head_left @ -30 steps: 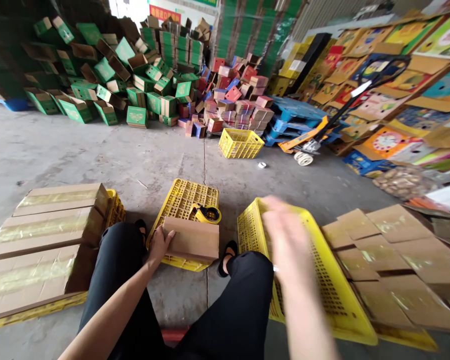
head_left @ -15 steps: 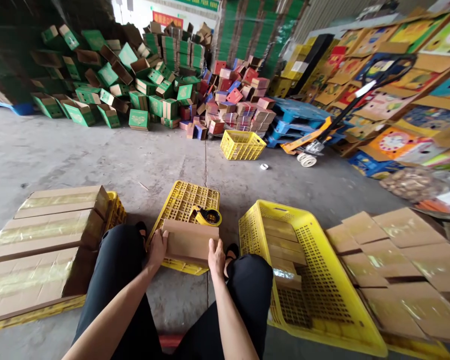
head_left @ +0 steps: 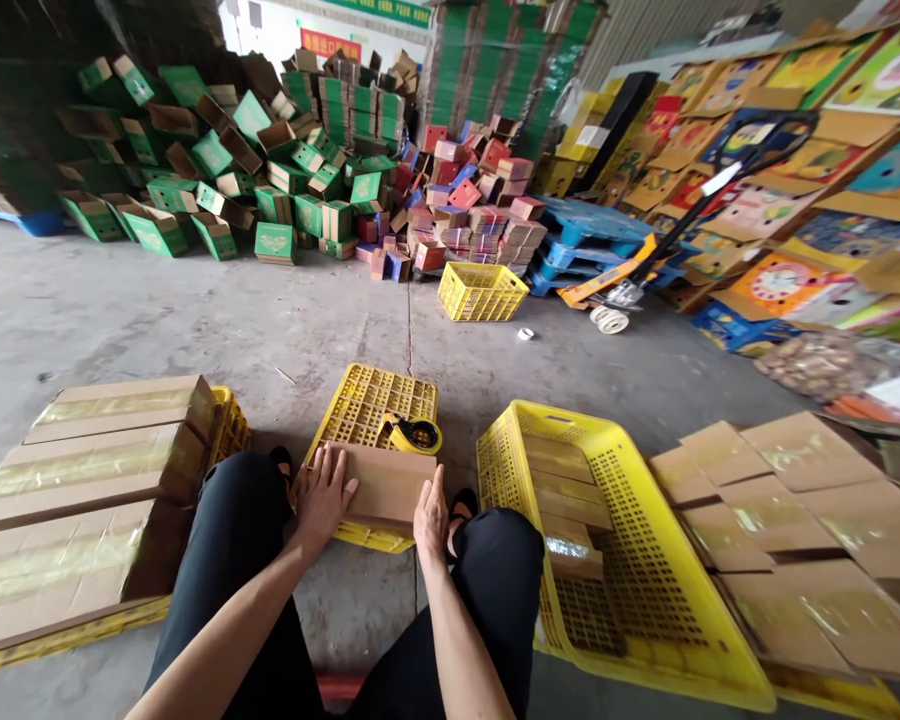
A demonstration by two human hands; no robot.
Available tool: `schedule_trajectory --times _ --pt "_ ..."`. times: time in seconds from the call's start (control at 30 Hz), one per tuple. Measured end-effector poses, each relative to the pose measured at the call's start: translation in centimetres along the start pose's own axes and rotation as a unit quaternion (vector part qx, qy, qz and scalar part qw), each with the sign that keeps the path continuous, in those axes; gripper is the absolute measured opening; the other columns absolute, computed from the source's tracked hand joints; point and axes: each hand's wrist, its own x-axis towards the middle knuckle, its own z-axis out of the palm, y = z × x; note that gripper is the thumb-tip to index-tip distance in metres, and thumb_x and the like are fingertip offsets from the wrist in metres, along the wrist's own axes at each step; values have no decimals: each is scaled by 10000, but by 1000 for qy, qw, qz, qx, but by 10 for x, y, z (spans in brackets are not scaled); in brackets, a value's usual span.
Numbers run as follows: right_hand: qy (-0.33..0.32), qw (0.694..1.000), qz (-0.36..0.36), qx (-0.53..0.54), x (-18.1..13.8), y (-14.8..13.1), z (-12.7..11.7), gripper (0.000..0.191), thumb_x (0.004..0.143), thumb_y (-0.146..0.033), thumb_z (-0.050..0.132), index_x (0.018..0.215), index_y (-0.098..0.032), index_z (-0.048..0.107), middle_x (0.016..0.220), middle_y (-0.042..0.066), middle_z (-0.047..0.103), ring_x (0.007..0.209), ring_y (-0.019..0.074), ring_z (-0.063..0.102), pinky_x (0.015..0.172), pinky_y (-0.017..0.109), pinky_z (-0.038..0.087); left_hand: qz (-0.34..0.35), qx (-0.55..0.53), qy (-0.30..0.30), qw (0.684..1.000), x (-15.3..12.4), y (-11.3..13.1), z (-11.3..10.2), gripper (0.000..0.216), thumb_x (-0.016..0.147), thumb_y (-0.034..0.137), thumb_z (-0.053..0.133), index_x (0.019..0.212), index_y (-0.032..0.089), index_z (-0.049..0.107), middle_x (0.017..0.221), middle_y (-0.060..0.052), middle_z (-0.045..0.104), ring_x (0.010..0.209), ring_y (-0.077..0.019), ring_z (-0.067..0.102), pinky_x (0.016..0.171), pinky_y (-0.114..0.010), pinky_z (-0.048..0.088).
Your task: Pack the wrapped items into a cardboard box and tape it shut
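A small brown cardboard box (head_left: 390, 487) rests on an upturned yellow plastic crate (head_left: 350, 400) between my knees. My left hand (head_left: 321, 500) lies spread over the box's left end, fingers stretched across its top. Against the right end stands my right hand (head_left: 430, 512), its fingers straight and pointing away from me. Just behind the box, a yellow tape dispenser (head_left: 412, 434) sits on the crate. No tape shows on the top of this box.
At right, a large yellow crate (head_left: 637, 500) holds several small boxes (head_left: 562, 490), with taped cartons (head_left: 802, 520) beyond it. Larger taped cartons (head_left: 97, 480) lie at left. Farther off are another yellow crate (head_left: 484, 292), a pallet jack (head_left: 630, 285) and heaped green boxes (head_left: 276, 242).
My left hand has moved from gripping the box's left end to lying flat on its top. My right hand's fingers have straightened along the right end. The box stays in place.
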Motion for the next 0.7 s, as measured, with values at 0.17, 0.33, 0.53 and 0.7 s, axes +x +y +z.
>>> schedule_trajectory --times 0.17,0.33,0.53,0.7 --pt "14 991 -45 -125 -5 -6 -7 660 1086 -367 231 1637 -59 425 1684 257 391 1541 391 418 1218 558 382 26 0 -10 1000 -3 5 0 588 1053 422 507 1591 186 522 1703 -182 392 1615 -366 298 1311 -646 132" --pt "-22 974 -76 -212 -12 -15 -15 620 1118 -372 229 1672 -152 400 1747 181 293 1617 406 255 1230 684 280 59 -6 -18 998 -6 5 1 639 1040 485 550 1595 169 524 1704 -200 377 1614 -385 292 1318 -624 122" --pt "-70 957 -137 -247 -25 -27 -10 584 1127 -348 305 1669 -156 407 1751 149 291 1630 386 235 1266 669 224 82 -5 -33 996 -10 5 1 729 1018 583 576 1631 201 477 1729 -183 329 1618 -385 282 1318 -611 119" --pt "-74 955 -143 -249 -28 -31 -8 560 1120 -316 359 1655 -170 437 1734 160 324 1617 373 287 1270 655 239 75 -7 -32 997 -9 7 -1 740 1007 601 586 1629 213 483 1727 -178 341 1612 -391 293 1316 -610 123"
